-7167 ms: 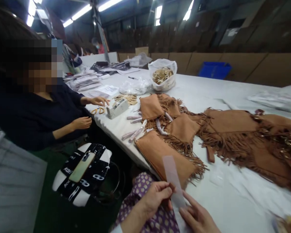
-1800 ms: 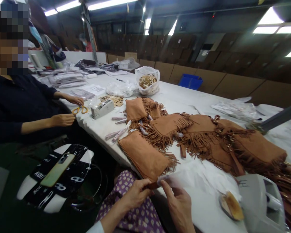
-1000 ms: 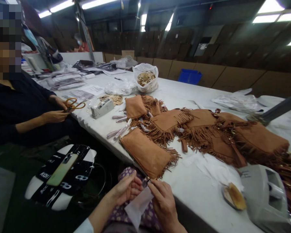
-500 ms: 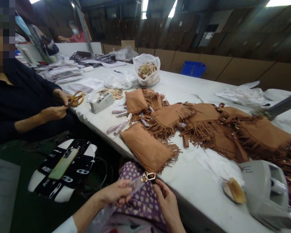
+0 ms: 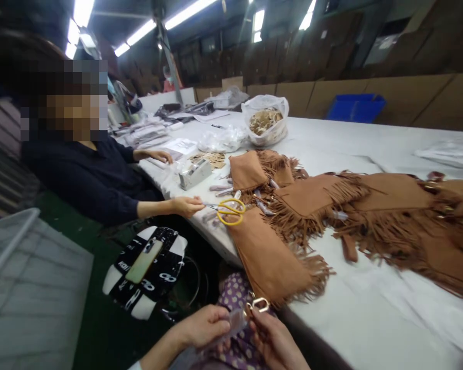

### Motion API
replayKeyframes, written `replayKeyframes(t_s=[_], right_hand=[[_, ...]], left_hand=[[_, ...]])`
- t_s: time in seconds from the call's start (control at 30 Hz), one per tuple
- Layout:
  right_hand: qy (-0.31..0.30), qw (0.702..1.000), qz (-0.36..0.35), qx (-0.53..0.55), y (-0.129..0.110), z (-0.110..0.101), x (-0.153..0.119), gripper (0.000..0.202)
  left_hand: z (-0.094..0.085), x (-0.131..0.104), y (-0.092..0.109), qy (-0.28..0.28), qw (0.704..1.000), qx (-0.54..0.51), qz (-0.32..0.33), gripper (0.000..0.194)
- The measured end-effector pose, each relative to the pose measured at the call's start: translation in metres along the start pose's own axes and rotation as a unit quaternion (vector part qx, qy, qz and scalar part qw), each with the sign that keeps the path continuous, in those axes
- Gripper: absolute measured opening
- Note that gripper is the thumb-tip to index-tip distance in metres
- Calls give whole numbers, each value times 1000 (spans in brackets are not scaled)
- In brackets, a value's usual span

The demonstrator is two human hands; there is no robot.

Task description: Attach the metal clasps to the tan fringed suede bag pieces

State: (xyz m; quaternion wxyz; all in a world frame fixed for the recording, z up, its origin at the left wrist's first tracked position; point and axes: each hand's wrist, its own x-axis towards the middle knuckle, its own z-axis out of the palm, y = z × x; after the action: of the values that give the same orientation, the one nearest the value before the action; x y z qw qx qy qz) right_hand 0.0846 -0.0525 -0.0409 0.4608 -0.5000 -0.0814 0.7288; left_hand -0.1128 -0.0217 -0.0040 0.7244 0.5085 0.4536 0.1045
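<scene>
Not much to read here tbh. The only lettering sits on the black-and-white bag (image 5: 146,272) off the near left edge of the table (image 5: 332,149), under the phone (image 5: 143,260): big white letters on the black bands, something like "ka" on the left and "ab" or "ap" on the right, too cut off and tilted to make a full word. Papers at the far left corner are too blurry

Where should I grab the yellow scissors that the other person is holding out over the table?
Take the yellow-handled scissors by their two yellow loop handles, coming from the table side on the right. The co-worker's hand holds the metal blade end, so the loops point away from it, free and open above the tan suede fringed pouch.
</scene>
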Motion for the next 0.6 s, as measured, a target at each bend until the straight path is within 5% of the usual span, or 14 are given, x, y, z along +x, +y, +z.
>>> replayKeyframes(t_s=[0.1,0.23,0.43,0.6], right_hand=[[-1,999,-14,-43,5,-7,14,38],[8,974,-116,-193,-3,-17,11,50],[59,814,-311,-486,-75,-25,-6,50],[79,677,-460,-569,-153,18,35,33]], left_hand=[[11,13,2,28,999,7,20,16],[30,31,5,66,996,2,52,15],[54,62,-19,50,998,2,47,23],[65,70,-21,73,993,55,72,24]])
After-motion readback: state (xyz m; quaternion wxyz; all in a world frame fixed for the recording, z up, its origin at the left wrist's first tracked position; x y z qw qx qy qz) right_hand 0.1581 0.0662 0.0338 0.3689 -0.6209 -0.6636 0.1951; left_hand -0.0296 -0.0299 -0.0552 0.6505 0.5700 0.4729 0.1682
